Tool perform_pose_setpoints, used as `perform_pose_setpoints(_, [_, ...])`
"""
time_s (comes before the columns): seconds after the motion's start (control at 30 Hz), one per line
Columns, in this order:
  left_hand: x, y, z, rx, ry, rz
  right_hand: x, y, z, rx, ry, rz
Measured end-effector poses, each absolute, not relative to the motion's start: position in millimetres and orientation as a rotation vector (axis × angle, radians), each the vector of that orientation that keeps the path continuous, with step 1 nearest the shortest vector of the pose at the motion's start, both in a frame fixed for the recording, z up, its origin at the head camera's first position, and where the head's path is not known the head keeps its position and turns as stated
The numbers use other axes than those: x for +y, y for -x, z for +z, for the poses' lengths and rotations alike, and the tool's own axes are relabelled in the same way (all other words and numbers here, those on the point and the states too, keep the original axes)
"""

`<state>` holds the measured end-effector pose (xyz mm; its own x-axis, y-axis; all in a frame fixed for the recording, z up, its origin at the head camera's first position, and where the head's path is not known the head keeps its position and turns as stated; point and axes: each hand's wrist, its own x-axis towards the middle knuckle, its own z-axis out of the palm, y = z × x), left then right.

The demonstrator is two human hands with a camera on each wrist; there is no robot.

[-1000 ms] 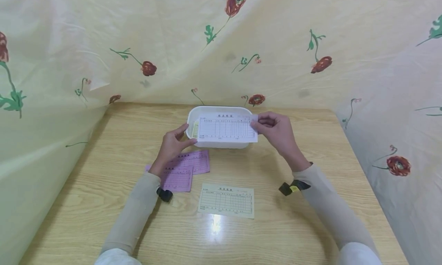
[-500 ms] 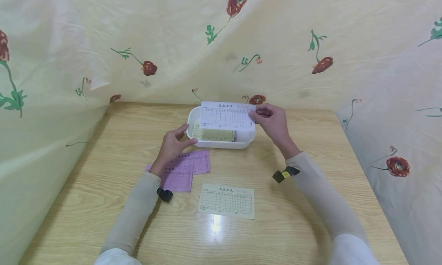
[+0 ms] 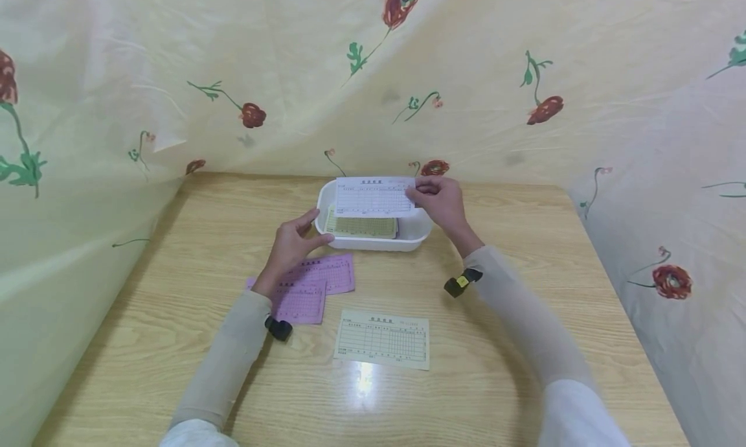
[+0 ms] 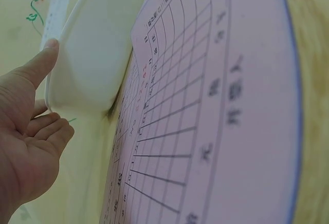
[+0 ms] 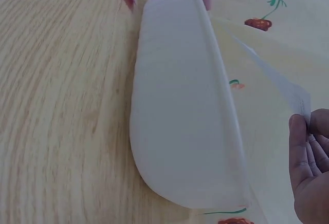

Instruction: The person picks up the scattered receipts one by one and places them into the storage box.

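Note:
In the head view, my right hand [image 3: 441,205] pinches a white receipt slip [image 3: 373,199] by its right end. The slip hangs over the back part of a white plastic tub [image 3: 379,244], printed side facing me. The right wrist view shows the slip [image 5: 288,88] nearly edge-on, gripped between thumb and fingers above the rim. My left hand [image 3: 293,243] holds the tub's left end, thumb at the front corner. Inside the tub lie yellow receipt slips [image 3: 364,227], partly covered by the white one.
Two pink receipt slips [image 3: 335,273] overlap on the wooden table [image 3: 495,369], left of centre and partly under my left wrist. A pale green slip [image 3: 381,339] lies nearer the front. A flowered cloth [image 3: 291,78] rises behind the tub and at both sides.
My right hand has carried the white slip back and then slightly left, exposing the yellow slips and the tub's right part. The left hand has stayed at the tub's end.

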<state>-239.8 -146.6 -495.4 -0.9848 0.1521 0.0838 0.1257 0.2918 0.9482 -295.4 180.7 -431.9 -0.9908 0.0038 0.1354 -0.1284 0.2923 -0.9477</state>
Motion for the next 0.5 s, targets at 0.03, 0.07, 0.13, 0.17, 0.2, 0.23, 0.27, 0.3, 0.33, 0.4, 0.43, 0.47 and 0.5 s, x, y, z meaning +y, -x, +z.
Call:
perform_pose_setpoints(0.03, [-147, 240, -496, 2.505, -0.274, 1.841, 179, 297, -434, -2.447, -0.118, 1.791])
perform_pose_setpoints(0.07, [-147, 241, -496, 2.503, -0.280, 1.846, 177, 298, -436, -2.457, -0.119, 1.786])
perform_pose_setpoints(0.13, [-147, 241, -497, 2.501, -0.289, 1.852, 175, 300, -439, -2.489, -0.121, 1.767])
perform_pose_setpoints(0.17, [-147, 241, -497, 2.498, -0.294, 1.856, 174, 301, -440, -2.507, -0.119, 1.756])
perform_pose_setpoints(0.2, [-148, 241, -497, 2.498, -0.295, 1.856, 173, 302, -442, -2.524, -0.119, 1.752])
perform_pose_setpoints(0.23, [-148, 241, -498, 2.498, -0.295, 1.856, 172, 303, -443, -2.550, -0.121, 1.735])
perform_pose_setpoints(0.27, [-148, 241, -498, 2.497, -0.294, 1.856, 171, 303, -444, -2.571, -0.119, 1.723])
perform_pose_setpoints(0.3, [-148, 241, -498, 2.496, -0.292, 1.855, 170, 304, -445, -2.596, -0.115, 1.706])
perform_pose_setpoints(0.33, [-148, 241, -498, 2.495, -0.290, 1.854, 170, 304, -446, -2.614, -0.110, 1.692])
perform_pose_setpoints(0.4, [-148, 242, -498, 2.491, -0.282, 1.856, 168, 306, -448, -2.641, -0.115, 1.668])
perform_pose_setpoints(0.43, [-148, 242, -498, 2.488, -0.280, 1.856, 168, 306, -448, -2.654, -0.123, 1.649])
perform_pose_setpoints(0.47, [-148, 242, -498, 2.486, -0.277, 1.858, 167, 307, -449, -2.658, -0.126, 1.643])
perform_pose_setpoints(0.5, [-148, 243, -498, 2.484, -0.275, 1.859, 166, 308, -450, -2.663, -0.129, 1.638])
